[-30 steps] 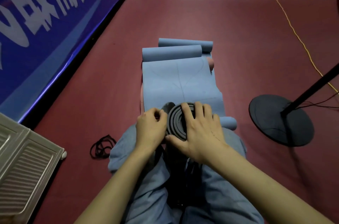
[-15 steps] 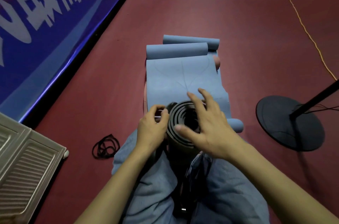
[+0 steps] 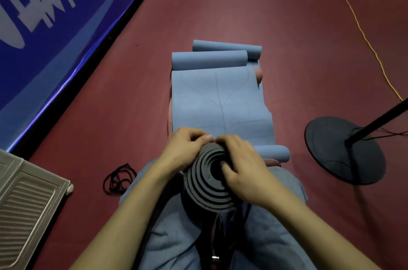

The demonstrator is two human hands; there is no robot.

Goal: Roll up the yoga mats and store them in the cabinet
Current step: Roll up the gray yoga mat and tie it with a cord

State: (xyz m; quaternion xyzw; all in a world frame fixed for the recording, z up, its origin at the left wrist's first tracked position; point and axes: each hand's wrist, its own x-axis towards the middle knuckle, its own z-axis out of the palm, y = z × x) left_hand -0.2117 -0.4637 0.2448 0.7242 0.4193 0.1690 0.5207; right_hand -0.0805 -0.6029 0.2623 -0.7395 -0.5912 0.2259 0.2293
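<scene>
A rolled black yoga mat (image 3: 208,183) stands on end between the person's knees, spiral end facing up. The left hand (image 3: 184,150) and right hand (image 3: 245,172) meet at its far edge, both curled onto it. Beyond, blue yoga mats (image 3: 218,101) lie partly unrolled on the red floor (image 3: 220,4).

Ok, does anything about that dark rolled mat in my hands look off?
Yes. The dark grey rolled foam mat, gripped by left hand and right hand, is wound loosely: gaps show between its layers, and they telescope unevenly.
</scene>
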